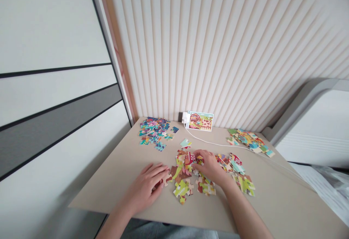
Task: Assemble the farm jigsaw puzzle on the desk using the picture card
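At the bottom edge is my lap in faded blue denim (169,231), under a beige, smooth tabletop (114,175). My left hand (147,183) lies palm down, fingers outstretched and close together, thumb apart, partly covering a maroon-and-cream cardboard jigsaw piece (166,179). To its right sits a lime-green, interlocking cluster of jigsaw pieces (181,189). My right hand (208,165) curves over the loose pile beyond, thumb and fingertips touching a red jigsaw piece with a white-crossed barn door (191,158); I cannot tell whether they grip it. Right of that hand lie green-and-brown jigsaw pieces (246,185). Farther back, a thin white cable (215,144) crosses the table. At the back left is a blue-and-purple jigsaw heap (155,127), at the back right an orange-and-teal one (251,140). Between them, a white plug (184,118) sits beside a rectangular farm-scene card (201,121), upright near a cream ribbed wall (191,43).
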Tool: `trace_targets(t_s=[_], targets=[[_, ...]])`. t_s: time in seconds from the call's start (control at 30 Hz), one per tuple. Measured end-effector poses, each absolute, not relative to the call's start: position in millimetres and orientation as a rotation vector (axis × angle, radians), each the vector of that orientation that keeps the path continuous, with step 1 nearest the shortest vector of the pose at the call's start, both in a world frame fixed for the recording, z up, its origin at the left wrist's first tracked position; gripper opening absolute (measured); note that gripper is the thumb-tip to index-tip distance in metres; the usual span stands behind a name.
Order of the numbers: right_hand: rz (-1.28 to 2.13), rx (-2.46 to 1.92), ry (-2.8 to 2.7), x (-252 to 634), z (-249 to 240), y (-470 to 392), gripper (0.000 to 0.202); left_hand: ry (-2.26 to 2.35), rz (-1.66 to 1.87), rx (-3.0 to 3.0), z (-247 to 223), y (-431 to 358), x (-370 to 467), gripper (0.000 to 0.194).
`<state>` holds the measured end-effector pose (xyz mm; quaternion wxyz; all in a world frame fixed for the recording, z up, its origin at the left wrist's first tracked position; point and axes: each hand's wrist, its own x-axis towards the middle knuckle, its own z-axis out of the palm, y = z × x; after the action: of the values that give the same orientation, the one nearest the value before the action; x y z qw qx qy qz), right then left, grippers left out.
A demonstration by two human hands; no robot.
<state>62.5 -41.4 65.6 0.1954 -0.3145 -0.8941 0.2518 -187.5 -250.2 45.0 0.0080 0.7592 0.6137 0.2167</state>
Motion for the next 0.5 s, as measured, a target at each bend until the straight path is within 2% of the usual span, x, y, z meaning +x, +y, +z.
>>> trace_targets(t_s=[0.13,0.3,0.5], targets=[[0.891,-0.923,-2.431,66,71,-40,0.025,1.928,0.676,2.373,48,-251,-186,0.050],[0.955,-0.919,-2.316,66,77,-42,0.020,1.903,0.716,2.394,48,-250,-186,0.050],[1.091,-0.910,-2.094,70,76,-33,0.029,1.934,0.711,2.328,49,-251,-185,0.048]])
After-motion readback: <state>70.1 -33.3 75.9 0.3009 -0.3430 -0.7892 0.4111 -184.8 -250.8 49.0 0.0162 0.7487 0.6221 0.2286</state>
